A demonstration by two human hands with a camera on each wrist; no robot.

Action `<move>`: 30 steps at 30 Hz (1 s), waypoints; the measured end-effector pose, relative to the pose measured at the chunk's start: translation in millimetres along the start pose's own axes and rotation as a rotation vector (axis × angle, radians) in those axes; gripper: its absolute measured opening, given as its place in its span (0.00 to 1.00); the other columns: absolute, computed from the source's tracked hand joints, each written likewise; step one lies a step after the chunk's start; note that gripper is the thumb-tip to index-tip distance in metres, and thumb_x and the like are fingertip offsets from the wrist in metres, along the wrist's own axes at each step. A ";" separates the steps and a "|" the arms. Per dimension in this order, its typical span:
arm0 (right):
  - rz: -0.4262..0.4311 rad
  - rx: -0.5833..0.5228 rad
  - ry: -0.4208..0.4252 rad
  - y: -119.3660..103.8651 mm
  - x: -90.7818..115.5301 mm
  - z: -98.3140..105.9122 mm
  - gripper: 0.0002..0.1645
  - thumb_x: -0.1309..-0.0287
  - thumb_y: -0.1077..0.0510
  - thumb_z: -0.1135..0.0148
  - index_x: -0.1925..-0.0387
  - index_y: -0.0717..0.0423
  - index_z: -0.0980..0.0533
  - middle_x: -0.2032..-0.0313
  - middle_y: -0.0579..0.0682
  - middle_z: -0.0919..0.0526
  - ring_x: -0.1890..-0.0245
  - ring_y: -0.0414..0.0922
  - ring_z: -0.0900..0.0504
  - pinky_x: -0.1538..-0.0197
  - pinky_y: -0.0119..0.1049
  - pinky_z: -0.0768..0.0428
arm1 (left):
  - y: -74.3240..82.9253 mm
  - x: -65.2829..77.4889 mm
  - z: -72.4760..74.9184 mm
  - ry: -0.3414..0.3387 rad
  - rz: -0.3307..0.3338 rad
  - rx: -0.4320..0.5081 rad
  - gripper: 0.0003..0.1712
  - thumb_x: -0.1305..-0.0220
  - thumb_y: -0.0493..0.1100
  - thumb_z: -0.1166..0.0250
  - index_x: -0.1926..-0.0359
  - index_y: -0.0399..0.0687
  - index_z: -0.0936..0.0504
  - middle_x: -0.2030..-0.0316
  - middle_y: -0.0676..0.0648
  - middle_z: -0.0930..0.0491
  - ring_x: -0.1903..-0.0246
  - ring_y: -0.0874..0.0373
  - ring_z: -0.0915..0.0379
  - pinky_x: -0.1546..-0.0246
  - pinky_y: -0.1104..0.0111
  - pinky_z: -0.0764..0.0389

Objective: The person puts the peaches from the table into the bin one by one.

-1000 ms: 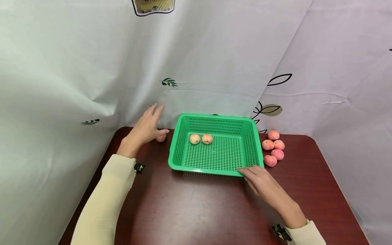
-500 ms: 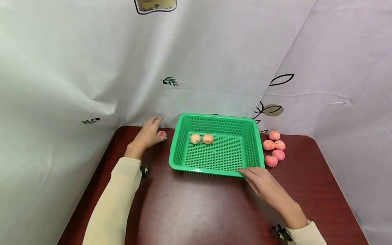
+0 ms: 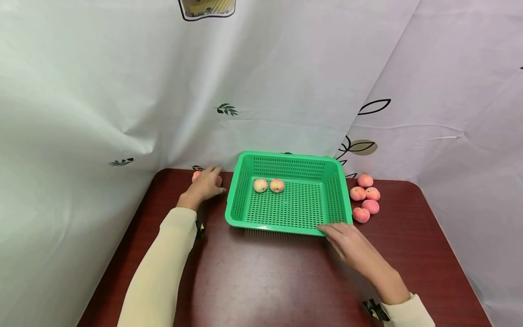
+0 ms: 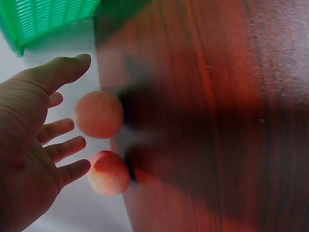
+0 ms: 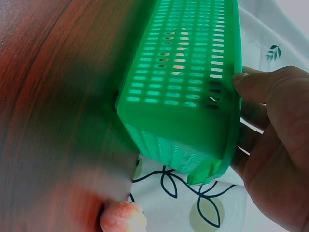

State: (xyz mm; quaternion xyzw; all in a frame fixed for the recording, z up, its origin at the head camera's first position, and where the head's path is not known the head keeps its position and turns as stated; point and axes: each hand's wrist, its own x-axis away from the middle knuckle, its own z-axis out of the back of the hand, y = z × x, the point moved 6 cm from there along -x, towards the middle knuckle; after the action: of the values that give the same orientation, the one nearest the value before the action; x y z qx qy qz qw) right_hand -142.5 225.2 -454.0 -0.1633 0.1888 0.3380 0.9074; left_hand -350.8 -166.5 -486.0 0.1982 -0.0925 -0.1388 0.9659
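Pale glare and soft shadows on the tabletop [image 3: 261, 277]

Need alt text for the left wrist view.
A left hand, fingers apart, is beside two peach-like fruits on a reddish-brown wooden tabletop; whether it touches them is unclear. Part of a green slotted basket shows at top left, with pale fabric beyond the table edge.
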 end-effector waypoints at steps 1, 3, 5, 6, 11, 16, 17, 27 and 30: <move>0.003 0.001 0.000 0.2 0.0 0.0 0.23 0.45 0.66 0.29 0.46 0.56 0.17 0.54 0.50 0.13 0.55 0.49 0.15 0.50 0.48 0.18 | -0.1 -0.7 -1.9 -0.005 0.000 -0.006 0.48 0.37 0.45 0.28 0.22 0.39 0.41 0.24 0.30 0.43 0.25 0.32 0.46 0.31 0.39 0.36; 0.006 -0.003 0.002 0.4 -0.2 0.0 0.22 0.44 0.66 0.30 0.46 0.56 0.17 0.55 0.50 0.13 0.55 0.49 0.15 0.50 0.48 0.18 | -0.3 -1.8 -4.8 -0.004 -0.008 -0.026 0.47 0.38 0.45 0.27 0.23 0.39 0.39 0.25 0.29 0.41 0.26 0.31 0.43 0.31 0.39 0.34; 0.008 -0.005 -0.001 0.5 -0.7 0.1 0.22 0.44 0.66 0.30 0.46 0.56 0.17 0.54 0.50 0.13 0.55 0.49 0.15 0.50 0.48 0.18 | -0.4 -3.2 -6.9 -0.001 -0.017 -0.044 0.46 0.38 0.44 0.28 0.24 0.38 0.38 0.26 0.29 0.39 0.28 0.31 0.41 0.31 0.40 0.34; 0.008 -0.005 -0.003 0.5 -1.1 0.2 0.22 0.44 0.66 0.30 0.46 0.56 0.17 0.54 0.50 0.13 0.55 0.49 0.15 0.50 0.48 0.18 | -1.0 -3.9 -7.9 -0.002 -0.021 -0.049 0.45 0.38 0.44 0.28 0.24 0.38 0.37 0.27 0.29 0.39 0.28 0.30 0.41 0.31 0.40 0.34; 0.009 -0.003 -0.002 0.1 -2.4 1.5 0.15 0.32 0.60 0.37 0.46 0.57 0.17 0.54 0.50 0.12 0.55 0.49 0.15 0.50 0.47 0.18 | -1.9 -6.3 -11.9 0.001 -0.042 -0.074 0.42 0.37 0.42 0.29 0.26 0.34 0.35 0.29 0.28 0.35 0.30 0.30 0.37 0.31 0.42 0.33; 0.011 0.005 0.013 -0.1 -3.1 1.6 0.37 0.19 0.42 0.70 0.47 0.56 0.16 0.55 0.50 0.12 0.56 0.48 0.15 0.51 0.47 0.18 | -3.7 -6.5 -16.8 -0.003 -0.045 -0.068 0.37 0.35 0.39 0.30 0.29 0.33 0.32 0.33 0.28 0.33 0.34 0.29 0.34 0.34 0.42 0.31; 0.012 0.003 0.016 -0.3 -3.1 1.5 0.38 0.19 0.42 0.71 0.47 0.56 0.16 0.55 0.50 0.12 0.56 0.48 0.14 0.51 0.47 0.18 | -4.6 -6.3 -18.0 -0.008 -0.039 -0.061 0.36 0.35 0.39 0.31 0.30 0.33 0.32 0.32 0.28 0.33 0.34 0.30 0.34 0.33 0.42 0.31; 0.021 0.004 0.019 -1.2 -0.7 1.6 0.23 0.48 0.68 0.28 0.48 0.57 0.16 0.55 0.50 0.12 0.56 0.48 0.14 0.51 0.46 0.17 | -1.3 -8.4 -24.2 -0.007 -0.046 -0.098 0.20 0.34 0.35 0.33 0.44 0.34 0.25 0.45 0.29 0.26 0.45 0.32 0.28 0.44 0.45 0.26; 0.016 0.005 0.021 -2.0 -1.0 1.8 0.23 0.48 0.68 0.28 0.48 0.57 0.16 0.56 0.49 0.12 0.56 0.48 0.15 0.51 0.46 0.18 | -0.6 -8.1 -25.9 -0.010 -0.040 -0.121 0.15 0.34 0.34 0.36 0.48 0.35 0.25 0.50 0.31 0.26 0.49 0.33 0.28 0.47 0.46 0.26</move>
State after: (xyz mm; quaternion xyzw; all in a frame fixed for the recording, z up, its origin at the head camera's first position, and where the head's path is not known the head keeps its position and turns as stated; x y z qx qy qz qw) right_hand -141.4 224.1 -451.6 -0.1632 0.2006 0.3432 0.9029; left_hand -352.6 -155.4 -510.6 0.1405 -0.0850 -0.1646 0.9726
